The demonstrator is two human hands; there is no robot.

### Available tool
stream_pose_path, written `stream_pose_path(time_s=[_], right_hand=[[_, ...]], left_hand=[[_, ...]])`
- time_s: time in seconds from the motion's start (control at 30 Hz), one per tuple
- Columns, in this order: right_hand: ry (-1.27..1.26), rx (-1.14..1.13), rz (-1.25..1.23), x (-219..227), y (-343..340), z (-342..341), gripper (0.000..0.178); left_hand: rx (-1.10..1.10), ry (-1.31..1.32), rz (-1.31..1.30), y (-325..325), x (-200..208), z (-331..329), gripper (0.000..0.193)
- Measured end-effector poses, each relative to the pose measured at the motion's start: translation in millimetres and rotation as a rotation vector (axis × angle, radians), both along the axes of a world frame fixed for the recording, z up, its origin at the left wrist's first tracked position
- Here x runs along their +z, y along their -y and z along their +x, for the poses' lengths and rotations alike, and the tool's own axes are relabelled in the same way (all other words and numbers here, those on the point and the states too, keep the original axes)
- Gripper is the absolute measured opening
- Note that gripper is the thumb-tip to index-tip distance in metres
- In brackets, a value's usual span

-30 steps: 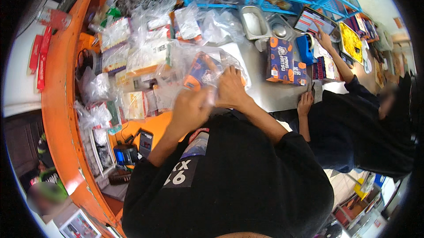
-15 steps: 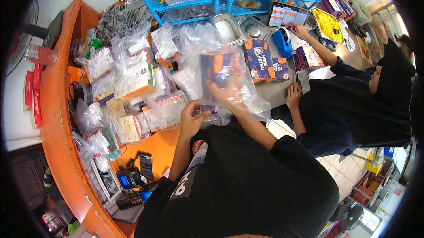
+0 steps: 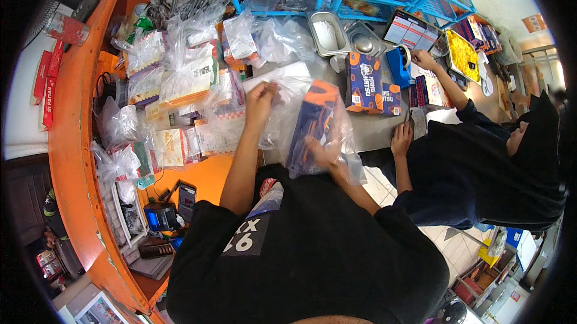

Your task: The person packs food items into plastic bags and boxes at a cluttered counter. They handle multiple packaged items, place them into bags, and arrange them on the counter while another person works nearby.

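Note:
Before me a purple and orange box (image 3: pixel 312 117) stands tilted inside a clear plastic bag (image 3: pixel 347 138). My right hand (image 3: pixel 324 154) grips the bagged box low on its near side, with thumb and fingers pressed to it. Left of the box, my left hand (image 3: pixel 262 100) is closed, its fingertips pinching the bag's film beside a whitish sheet-like piece (image 3: pixel 281 76). Whether that piece is paper or folded plastic I cannot tell. Behind the bagged box, two similar purple and orange boxes (image 3: pixel 362 84) stand on the metal counter.
Several bagged food boxes (image 3: pixel 186 87) crowd the left side. Metal trays (image 3: pixel 327 33) and blue racks (image 3: pixel 275 1) stand at the back. A co-worker (image 3: pixel 481 156) on the right reaches toward a blue tape dispenser (image 3: pixel 398 66). A phone (image 3: pixel 186 199) lies near left.
The bagged box has tilted and come nearer me. My left hand has moved up from the box's lower edge to the bag's film. My right hand has shifted lower on the box.

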State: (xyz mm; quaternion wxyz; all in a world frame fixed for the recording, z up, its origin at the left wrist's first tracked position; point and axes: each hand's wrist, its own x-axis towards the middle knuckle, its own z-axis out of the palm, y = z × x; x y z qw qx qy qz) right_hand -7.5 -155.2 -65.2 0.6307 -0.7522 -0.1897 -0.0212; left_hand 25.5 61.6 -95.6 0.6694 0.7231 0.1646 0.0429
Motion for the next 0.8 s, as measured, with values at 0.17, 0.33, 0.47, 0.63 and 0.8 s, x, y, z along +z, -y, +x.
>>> stream_pose_path(time_s=[0.17,0.33,0.47,0.63,0.8], right_hand=[[-0.205,-0.254,0.081,-26,-30,25,0.105],[-0.201,-0.300,0.159,-32,-45,53,0.100],[-0.300,-0.380,0.174,-27,-55,66,0.091],[-0.688,-0.574,0.248,-83,-46,100,0.076],[-1.125,0.051,0.715,0,-59,100,0.032]], left_hand=[[0.480,0.334,0.278,62,28,-66,0.034],[0.147,-0.064,-0.262,61,-4,-116,0.021],[0.265,-0.014,-0.117,50,25,-114,0.015],[0.031,0.173,0.168,77,65,-123,0.018],[-0.295,-0.168,-0.033,74,48,-123,0.015]])
